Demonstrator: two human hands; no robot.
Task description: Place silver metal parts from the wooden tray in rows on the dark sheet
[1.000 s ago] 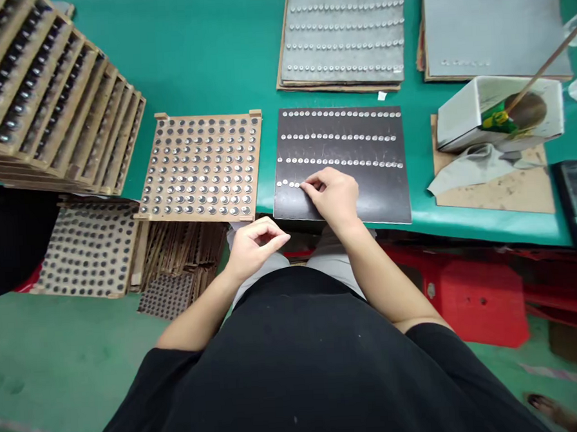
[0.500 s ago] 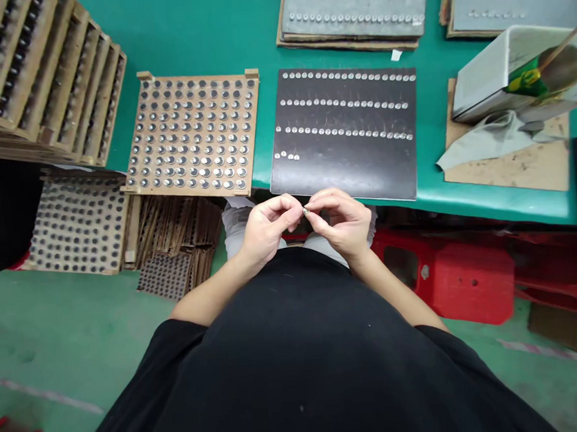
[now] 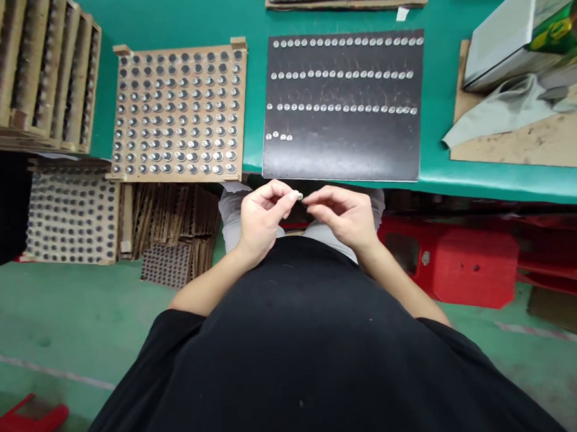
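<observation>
Between the thumb and forefinger of my left hand (image 3: 264, 218) is a small round metal piece (image 3: 300, 196), held just past the table's front edge. My right hand (image 3: 345, 214) is close on its right, thumb and forefinger brought together beside the piece. Something thin may run between those fingertips, too small to make out. Beyond my hands lies a black board (image 3: 343, 145) bearing rows of small silver discs, the nearest row short and at the left. To its left, a wooden tray (image 3: 243, 115) holds many dark round parts, most with a shiny metal piece on them.
Stacked wooden trays (image 3: 44, 74) rise at the far left, with another filled tray (image 3: 73, 217) lower down. At the right, a white box (image 3: 496, 34) and a grey cloth (image 3: 500, 108) rest on cardboard (image 3: 546, 144). A red stool (image 3: 475, 267) stands below the table.
My fingertips have drawn slightly apart, with the metal piece staying in my left hand. The view has shifted, so the table things sit higher in the picture.
</observation>
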